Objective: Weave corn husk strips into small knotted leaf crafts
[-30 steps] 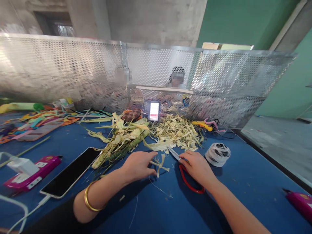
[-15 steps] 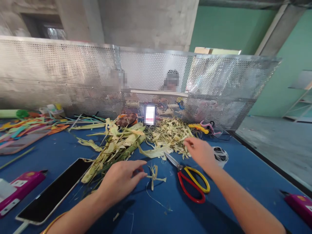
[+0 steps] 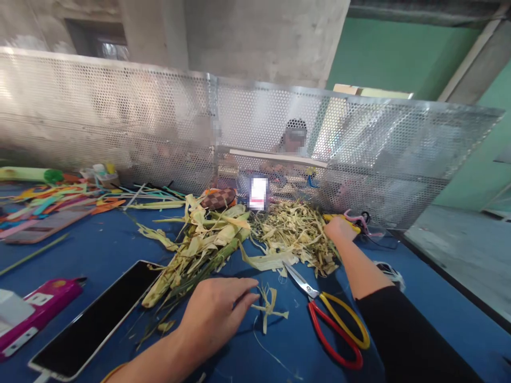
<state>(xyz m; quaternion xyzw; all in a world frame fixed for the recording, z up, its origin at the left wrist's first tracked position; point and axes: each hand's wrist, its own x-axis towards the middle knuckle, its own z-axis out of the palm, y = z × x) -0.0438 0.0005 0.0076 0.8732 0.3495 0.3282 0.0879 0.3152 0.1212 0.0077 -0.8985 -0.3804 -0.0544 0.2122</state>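
My left hand [image 3: 217,314] has thumb and forefinger drawn together at one end of a small knotted corn-husk piece [image 3: 270,309], shaped like a cross with thin strips. A fine pale thread [image 3: 268,346] trails below it on the blue table. My right hand [image 3: 339,229] is stretched out to the far right side of a heap of shredded husk [image 3: 297,226], in front of a yellow object [image 3: 353,222]; its fingers are mostly hidden. Between my arms lie scissors [image 3: 315,293] with one red and one yellow handle, blades pointing at the heap.
A bundle of corn husks [image 3: 207,239] lies left of the heap. A phone [image 3: 98,319] and a magenta power strip [image 3: 48,308] lie at left, colourful strips [image 3: 51,205] beyond. A perforated metal screen [image 3: 159,127] stands behind, with a person beyond it. A bright screen [image 3: 258,192] stands before it.
My right hand has reached farther forward, from the heap's right edge to the yellow object. My left hand stays at the husk piece. The view has shifted, moving things rightward in the picture.
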